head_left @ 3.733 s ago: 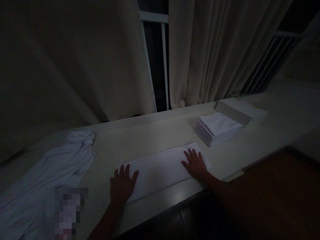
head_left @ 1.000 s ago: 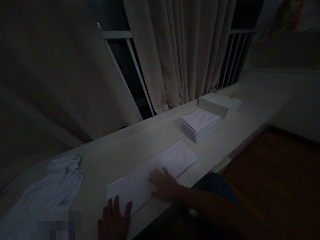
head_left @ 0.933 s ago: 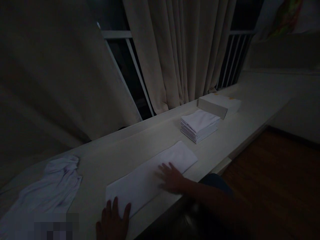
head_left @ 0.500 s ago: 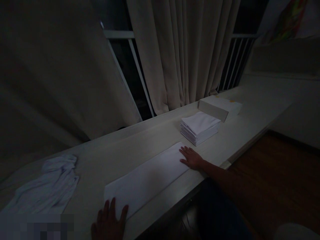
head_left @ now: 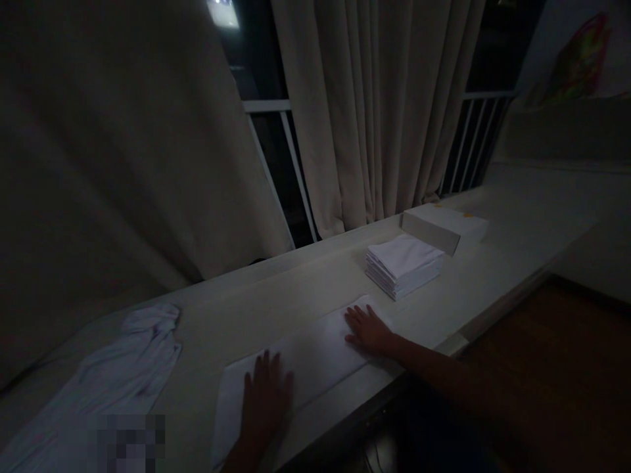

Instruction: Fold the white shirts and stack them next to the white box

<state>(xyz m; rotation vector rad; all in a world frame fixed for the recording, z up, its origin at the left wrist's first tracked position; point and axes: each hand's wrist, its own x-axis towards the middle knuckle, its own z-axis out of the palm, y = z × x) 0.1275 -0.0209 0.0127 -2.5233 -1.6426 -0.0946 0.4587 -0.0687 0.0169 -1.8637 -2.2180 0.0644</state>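
A long strip of folded white cloth (head_left: 315,348) lies flat along the front of the table. My left hand (head_left: 266,394) rests on its near-left part, fingers spread, slightly blurred. Toward the far-right end, my right hand (head_left: 369,330) presses flat on the same cloth with fingers apart. Just beyond that end stands a neat stack of folded white cloths (head_left: 404,266). On the left lies a crumpled white garment-like cloth (head_left: 123,368), apart from both hands.
Behind the stack sits a white box (head_left: 446,226) with small orange marks. Beige curtains (head_left: 389,118) hang along the table's back edge, with white railings (head_left: 266,106) between them. The pale table (head_left: 532,217) runs on to the right, above a brown floor (head_left: 542,341).
My left hand has moved from the cloth's near-left end farther in along it. My right hand has shifted slightly inward from the far end. The view has tilted up a little.
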